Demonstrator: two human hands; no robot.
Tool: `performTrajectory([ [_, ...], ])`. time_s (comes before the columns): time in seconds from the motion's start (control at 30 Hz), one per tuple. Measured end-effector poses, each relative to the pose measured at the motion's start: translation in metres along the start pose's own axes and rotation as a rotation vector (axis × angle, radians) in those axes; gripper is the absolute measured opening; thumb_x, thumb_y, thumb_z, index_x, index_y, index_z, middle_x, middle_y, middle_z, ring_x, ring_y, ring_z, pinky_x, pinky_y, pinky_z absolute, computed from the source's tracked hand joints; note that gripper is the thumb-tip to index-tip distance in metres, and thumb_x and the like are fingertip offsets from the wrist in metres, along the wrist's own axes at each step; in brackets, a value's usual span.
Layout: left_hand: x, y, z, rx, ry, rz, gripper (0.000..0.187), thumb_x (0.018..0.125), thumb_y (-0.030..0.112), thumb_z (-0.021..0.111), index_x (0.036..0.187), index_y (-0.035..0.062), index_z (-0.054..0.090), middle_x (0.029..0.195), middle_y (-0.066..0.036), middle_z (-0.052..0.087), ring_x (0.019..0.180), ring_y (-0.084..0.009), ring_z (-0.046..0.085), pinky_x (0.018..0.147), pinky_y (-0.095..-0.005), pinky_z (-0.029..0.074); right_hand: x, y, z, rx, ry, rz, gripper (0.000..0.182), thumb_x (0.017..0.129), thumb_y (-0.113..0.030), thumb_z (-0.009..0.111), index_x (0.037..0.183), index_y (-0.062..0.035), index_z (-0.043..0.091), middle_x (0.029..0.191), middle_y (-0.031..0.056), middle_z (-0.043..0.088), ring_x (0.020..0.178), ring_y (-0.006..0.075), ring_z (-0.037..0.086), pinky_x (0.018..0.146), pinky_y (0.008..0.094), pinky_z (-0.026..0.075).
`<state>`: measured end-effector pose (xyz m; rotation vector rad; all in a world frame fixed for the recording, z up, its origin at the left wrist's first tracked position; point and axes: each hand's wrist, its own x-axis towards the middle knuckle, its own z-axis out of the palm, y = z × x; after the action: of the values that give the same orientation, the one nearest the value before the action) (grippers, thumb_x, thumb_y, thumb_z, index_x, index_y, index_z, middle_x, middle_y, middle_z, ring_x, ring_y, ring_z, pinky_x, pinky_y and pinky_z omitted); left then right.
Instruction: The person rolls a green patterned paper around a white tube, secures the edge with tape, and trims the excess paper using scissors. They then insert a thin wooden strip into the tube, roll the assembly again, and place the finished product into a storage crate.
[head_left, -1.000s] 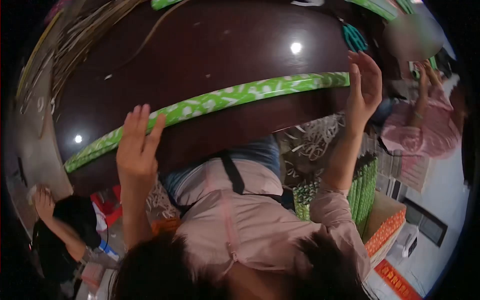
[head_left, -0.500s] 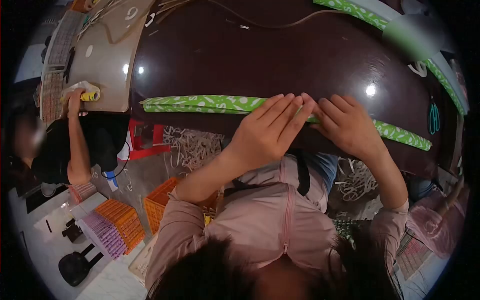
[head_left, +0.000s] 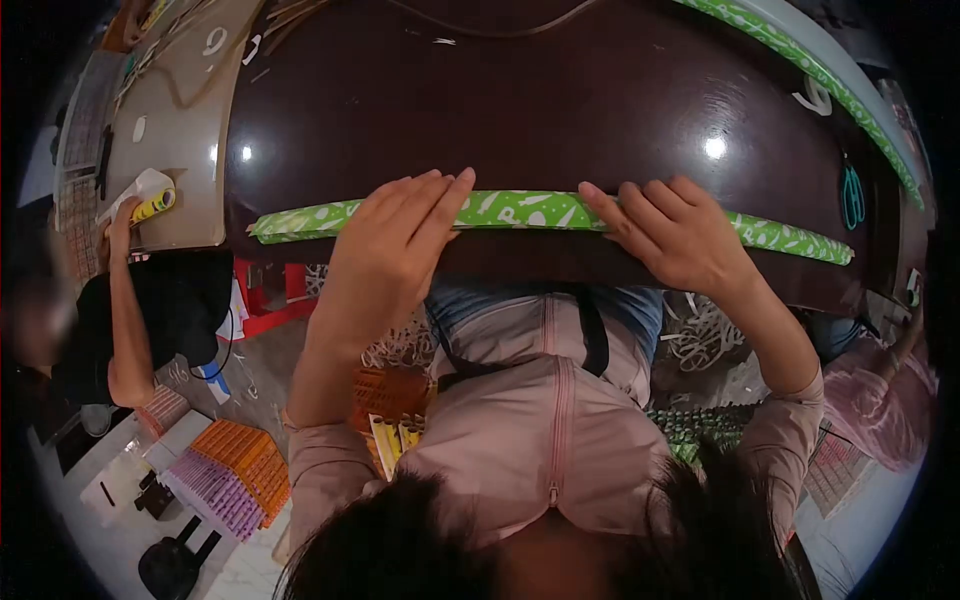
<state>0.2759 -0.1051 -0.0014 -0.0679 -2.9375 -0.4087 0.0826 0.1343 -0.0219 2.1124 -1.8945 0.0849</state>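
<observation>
Got both palms flat and open on the green roll, left hand and right hand pressing it near the table edge, so uneven pressure could probably skew it or tip it off.

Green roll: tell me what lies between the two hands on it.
Head view: only a bare stretch of the green patterned roll lies between the left hand and right hand, over the dark table.
</observation>
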Motion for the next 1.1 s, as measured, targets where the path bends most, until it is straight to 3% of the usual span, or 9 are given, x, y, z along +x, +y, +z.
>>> performTrajectory([
  [0.37, -0.012, -0.029, 0.012, 0.049, 0.121, 0.087, 0.049, 0.075, 0.001, 0.07, 0.123, 0.0017, 0.062, 0.112, -0.013, 0.065, 0.099, -0.0299, 0.063, 0.087, -0.0433, 0.051, -0.006, 0.008, 0.001, 0.037, -0.011, 0.006, 0.063, 0.087, -0.02, 0.064, 0.144, -0.0037, 0.042, 0.091, 0.0017, 0.053, 0.076, 0.0153, 0.05, 0.066, 0.0293, 0.041],
  [0.47, -0.014, -0.033, 0.017, 0.136, 0.194, 0.152, 0.045, 0.075, 0.009, 0.072, 0.12, 0.0021, 0.064, 0.105, -0.01, 0.066, 0.096, -0.025, 0.064, 0.084, -0.0397, 0.052, -0.006, 0.009, -0.001, 0.119, -0.045, 0.018, 0.065, 0.086, -0.022, 0.064, 0.144, -0.0036, 0.042, 0.089, 0.0014, 0.052, 0.076, 0.0153, 0.051, 0.066, 0.0296, 0.041],
  [0.53, -0.016, -0.034, 0.022, 0.032, 0.166, 0.125, 0.051, 0.072, 0.002, 0.073, 0.122, 0.0014, 0.062, 0.11, -0.012, 0.066, 0.098, -0.0293, 0.064, 0.087, -0.0443, 0.052, -0.008, 0.011, -0.001, 0.168, -0.083, 0.027, 0.066, 0.086, -0.023, 0.064, 0.144, -0.0033, 0.041, 0.088, 0.0011, 0.051, 0.076, 0.0153, 0.051, 0.065, 0.0298, 0.042],
  [0.83, -0.02, -0.039, 0.03, 0.046, 0.187, 0.154, 0.05, 0.075, 0.001, 0.073, 0.124, 0.0009, 0.06, 0.121, -0.013, 0.064, 0.118, -0.0309, 0.06, 0.1, -0.0493, 0.048, -0.012, 0.009, -0.003, 0.128, -0.056, 0.023, 0.062, 0.086, -0.024, 0.065, 0.143, -0.0108, 0.045, 0.084, -0.0003, 0.051, 0.076, 0.0154, 0.051, 0.066, 0.03, 0.043],
  [0.93, -0.019, -0.042, 0.032, 0.072, 0.23, 0.192, 0.042, 0.077, 0.008, 0.074, 0.117, -0.0009, 0.064, 0.117, -0.013, 0.066, 0.113, -0.0288, 0.062, 0.099, -0.0461, 0.049, 0.001, 0.006, -0.005, 0.142, 0.003, 0.037, 0.06, 0.086, -0.023, 0.066, 0.141, -0.0104, 0.047, 0.097, 0.0011, 0.058, 0.085, 0.0175, 0.057, 0.074, 0.0315, 0.048],
  [1.0, -0.019, -0.044, 0.034, 0.061, 0.238, 0.207, 0.042, 0.077, 0.008, 0.074, 0.117, -0.0011, 0.064, 0.117, -0.014, 0.066, 0.113, -0.0289, 0.062, 0.099, -0.0465, 0.049, 0.023, 0.004, 0.001, 0.285, 0.085, 0.054, 0.06, 0.086, -0.025, 0.067, 0.141, -0.0098, 0.046, 0.119, 0.0056, 0.061, 0.104, 0.0228, 0.061, 0.09, 0.036, 0.05],
  [1.03, -0.019, -0.045, 0.033, 0.051, 0.248, 0.219, 0.042, 0.077, 0.008, 0.074, 0.117, -0.0012, 0.064, 0.117, -0.014, 0.066, 0.113, -0.0291, 0.062, 0.099, -0.047, 0.049, 0.033, 0.001, 0.004, 0.285, 0.087, 0.058, 0.06, 0.086, -0.025, 0.067, 0.141, -0.0098, 0.046, 0.119, 0.0056, 0.061, 0.104, 0.0228, 0.061, 0.09, 0.036, 0.05],
  [1.1, -0.021, -0.046, 0.032, 0.056, 0.244, 0.212, 0.041, 0.078, 0.008, 0.073, 0.117, -0.0016, 0.063, 0.117, -0.014, 0.065, 0.114, -0.0292, 0.062, 0.1, -0.0475, 0.048, 0.049, -0.005, 0.011, 0.498, 0.006, 0.027, 0.059, 0.088, -0.025, 0.063, 0.141, -0.009, 0.043, 0.136, 0.0088, 0.055, 0.122, 0.0258, 0.056, 0.104, 0.0401, 0.045],
])
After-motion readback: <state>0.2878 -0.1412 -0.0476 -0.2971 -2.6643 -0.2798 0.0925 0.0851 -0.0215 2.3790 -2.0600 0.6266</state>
